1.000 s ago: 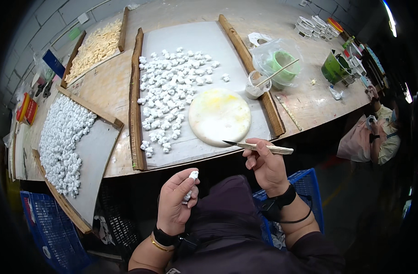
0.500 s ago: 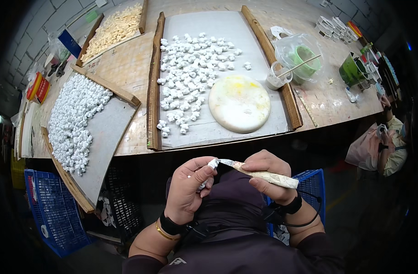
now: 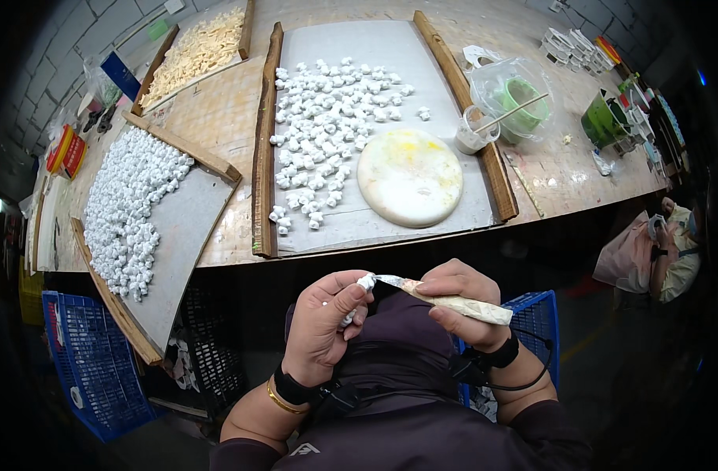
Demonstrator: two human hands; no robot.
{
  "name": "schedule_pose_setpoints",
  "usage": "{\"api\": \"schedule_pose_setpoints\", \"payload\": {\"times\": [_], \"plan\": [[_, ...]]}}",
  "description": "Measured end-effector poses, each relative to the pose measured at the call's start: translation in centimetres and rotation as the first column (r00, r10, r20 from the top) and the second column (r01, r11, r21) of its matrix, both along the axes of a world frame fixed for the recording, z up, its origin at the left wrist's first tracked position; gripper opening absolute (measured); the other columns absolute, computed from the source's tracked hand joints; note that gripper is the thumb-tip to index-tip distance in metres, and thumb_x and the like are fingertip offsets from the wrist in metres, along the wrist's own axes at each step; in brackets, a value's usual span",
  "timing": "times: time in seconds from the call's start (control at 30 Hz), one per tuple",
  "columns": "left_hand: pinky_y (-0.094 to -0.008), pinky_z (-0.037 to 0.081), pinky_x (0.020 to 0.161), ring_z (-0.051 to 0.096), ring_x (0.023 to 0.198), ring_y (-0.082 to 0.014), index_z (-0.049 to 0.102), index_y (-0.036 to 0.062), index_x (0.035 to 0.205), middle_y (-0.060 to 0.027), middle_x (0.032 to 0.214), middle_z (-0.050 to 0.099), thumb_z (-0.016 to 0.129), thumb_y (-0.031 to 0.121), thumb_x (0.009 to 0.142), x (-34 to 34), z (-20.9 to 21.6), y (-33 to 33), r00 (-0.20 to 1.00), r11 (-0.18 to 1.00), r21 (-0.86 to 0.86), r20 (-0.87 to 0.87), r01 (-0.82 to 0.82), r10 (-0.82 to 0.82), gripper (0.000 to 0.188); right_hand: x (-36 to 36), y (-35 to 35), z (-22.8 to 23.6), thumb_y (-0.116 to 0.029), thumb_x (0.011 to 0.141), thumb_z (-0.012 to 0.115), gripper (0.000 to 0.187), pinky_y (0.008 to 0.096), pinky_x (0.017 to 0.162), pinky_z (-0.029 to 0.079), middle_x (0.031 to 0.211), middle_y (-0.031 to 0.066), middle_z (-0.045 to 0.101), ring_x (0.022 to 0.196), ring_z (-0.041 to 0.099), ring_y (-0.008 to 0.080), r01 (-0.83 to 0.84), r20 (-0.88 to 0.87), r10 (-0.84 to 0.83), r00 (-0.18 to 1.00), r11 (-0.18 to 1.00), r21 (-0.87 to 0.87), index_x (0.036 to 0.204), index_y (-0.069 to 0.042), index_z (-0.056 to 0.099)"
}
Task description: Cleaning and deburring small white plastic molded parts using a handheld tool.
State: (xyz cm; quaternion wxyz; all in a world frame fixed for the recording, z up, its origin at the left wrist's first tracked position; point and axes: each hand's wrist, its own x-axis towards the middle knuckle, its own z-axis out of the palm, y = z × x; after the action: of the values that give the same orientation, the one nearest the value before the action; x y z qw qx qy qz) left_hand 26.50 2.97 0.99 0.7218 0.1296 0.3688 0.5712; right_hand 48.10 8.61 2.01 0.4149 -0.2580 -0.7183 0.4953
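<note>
Over my lap, my left hand (image 3: 316,326) pinches a small white knobbly piece (image 3: 366,282) between thumb and forefinger. More white pieces show inside its curled fingers. My right hand (image 3: 470,292) is closed round the pale, wrapped handle of a small knife (image 3: 478,309). Its narrow blade points left, with the tip at the pinched piece; whether it touches is too small to tell. On the board ahead, many similar white pieces (image 3: 320,118) lie spread beside a round white slab (image 3: 410,179) smeared with yellow.
Wooden rails (image 3: 266,149) edge the board. A left-hand tray holds a heap of white pieces (image 3: 127,208); cream pieces (image 3: 194,55) lie farther back. At right stand a cup (image 3: 477,132) with a stick and a green bowl (image 3: 524,102). Blue crates (image 3: 100,361) flank me. A co-worker (image 3: 665,251) is far right.
My hands stay almost still, with the knife tip shifting very slightly at the piece. At the far right, the co-worker's raised hand has come down from the table edge.
</note>
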Motion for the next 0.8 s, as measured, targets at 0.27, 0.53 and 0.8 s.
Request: {"api": "schedule_pose_setpoints", "payload": {"times": [0.27, 0.53, 0.8], "plan": [[-0.0149, 0.038, 0.044, 0.053, 0.059, -0.0048, 0.062, -0.0011, 0.106, -0.0044, 0.081, 0.064, 0.066, 0.010, 0.089, 0.10, -0.01, 0.07, 1.000, 1.000, -0.007, -0.018, -0.005, 0.005, 0.021, 0.05, -0.05, -0.16, -0.006, 0.077, 0.068, 0.028, 0.0308, 0.075, 0.050, 0.096, 0.0142, 0.066, 0.085, 0.063, 0.0232, 0.004, -0.022, -0.004, 1.000, 1.000, -0.013, 0.105, 0.000, 0.067], [-0.0150, 0.039, 0.045, 0.055, 0.059, -0.0052, 0.062, -0.0020, 0.108, -0.0047, 0.081, 0.064, 0.066, 0.009, 0.088, 0.06, 0.06, 0.06, 1.000, 1.000, -0.015, -0.024, -0.003, 0.003, 0.023, 0.01, 0.07, 0.04, -0.007, 0.076, 0.069, 0.029, 0.0309, 0.075, 0.051, 0.096, 0.0143, 0.065, 0.085, 0.063, 0.0240, -0.008, 0.019, 0.007, 1.000, 0.999, 0.041, 0.104, -0.001, 0.068], [-0.0147, 0.039, 0.045, 0.054, 0.060, -0.0049, 0.062, -0.0019, 0.107, -0.0046, 0.082, 0.063, 0.066, 0.009, 0.089, 0.19, 0.01, -0.06, 1.000, 1.000, 0.000, -0.024, 0.006, -0.006, 0.022, 0.06, -0.02, -0.10, -0.007, 0.076, 0.069, 0.028, 0.0308, 0.075, 0.051, 0.096, 0.0144, 0.066, 0.085, 0.063, 0.0240, -0.001, 0.004, 0.001, 1.000, 0.999, 0.034, 0.104, -0.001, 0.067]]}}
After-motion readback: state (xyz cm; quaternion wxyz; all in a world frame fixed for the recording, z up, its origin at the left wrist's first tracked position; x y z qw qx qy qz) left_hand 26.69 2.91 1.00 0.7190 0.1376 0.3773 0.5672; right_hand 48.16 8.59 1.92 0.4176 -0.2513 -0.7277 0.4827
